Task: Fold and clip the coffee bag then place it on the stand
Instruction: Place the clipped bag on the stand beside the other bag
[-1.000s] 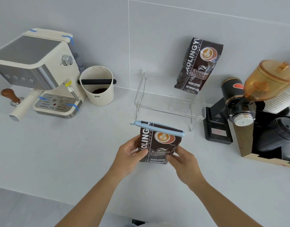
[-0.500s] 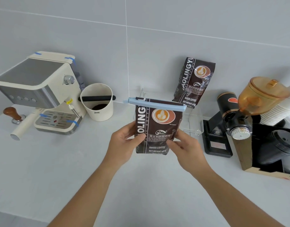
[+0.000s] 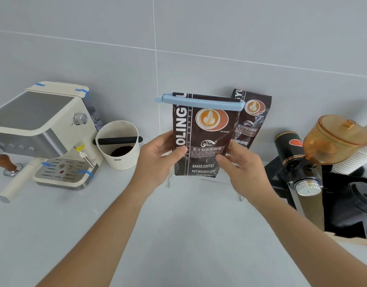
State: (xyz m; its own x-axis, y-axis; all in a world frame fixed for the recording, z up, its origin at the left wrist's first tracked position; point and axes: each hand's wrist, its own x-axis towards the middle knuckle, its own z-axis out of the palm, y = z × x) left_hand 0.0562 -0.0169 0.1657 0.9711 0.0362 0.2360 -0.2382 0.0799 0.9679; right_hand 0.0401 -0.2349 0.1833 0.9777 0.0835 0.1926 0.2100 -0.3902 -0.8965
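Note:
A dark brown coffee bag (image 3: 205, 139) with a latte picture stands upright in front of me, its folded top held by a light blue clip (image 3: 199, 102). My left hand (image 3: 157, 160) grips its left edge and my right hand (image 3: 240, 164) grips its lower right side. The bag's bottom hangs at the level of the clear acrylic stand (image 3: 239, 196), which is mostly hidden behind the bag and my hands. A second, similar coffee bag (image 3: 253, 121) stands on the stand behind, to the right, leaning on the wall.
A cream espresso machine (image 3: 46, 133) and a wooden-handled tamper (image 3: 6, 163) sit at the left. A cream knock box (image 3: 118, 146) stands beside the machine. A black grinder with an amber hopper (image 3: 315, 150), stacked paper cups and black lids fill the right side.
Both hands have lifted the clipped bag off the counter and carried it up and back, towards the stand; it now overlaps the second bag.

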